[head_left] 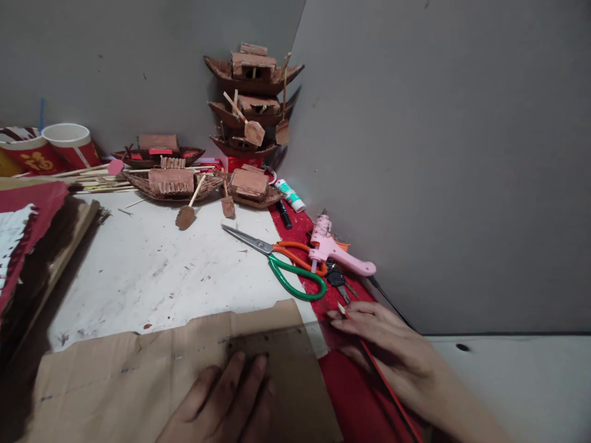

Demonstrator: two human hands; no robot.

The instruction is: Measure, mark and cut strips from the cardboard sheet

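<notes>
My left hand (226,400) lies with its fingers spread on a sheet of brown cardboard (101,375) at the bottom of the view. Under the fingertips, a dark, see-through strip, perhaps a ruler (277,339), crosses the cardboard. At the right, my right hand (392,351) has its fingers round a thin red stick with a pale pointed tip (378,364), above the red surface. Beyond my hands lie scissors (295,292) with one green and one orange handle, some keys (336,279) and a pink glue gun (344,253).
Several brown model boats (170,183) stand along the back, some stacked in the corner (253,80). Paper cups (69,144) and thin sticks (96,178) are at the back left. Stacked card (50,258) fills the left edge. A grey wall (438,172) bounds the right.
</notes>
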